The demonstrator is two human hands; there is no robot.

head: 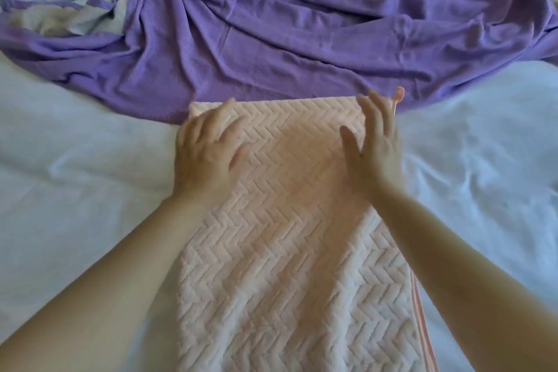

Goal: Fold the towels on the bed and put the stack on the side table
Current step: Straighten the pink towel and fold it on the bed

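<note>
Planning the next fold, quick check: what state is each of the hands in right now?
Left hand: open, fingers spread, resting on the pink towel.
Right hand: open, fingers straight, pressing the same towel near its far right corner.

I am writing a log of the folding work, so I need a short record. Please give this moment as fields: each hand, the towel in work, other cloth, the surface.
left hand: open, lying on the pink towel near its far left corner, fingers spread
right hand: open, flat on the towel near its far right corner, fingers straight
pink towel: long strip running toward the person, apparently folded lengthwise; small loop at the far right corner
purple cloth: unfolded, crumpled, beyond the pink towel
surface: white bed sheet
side table: not in view
</note>
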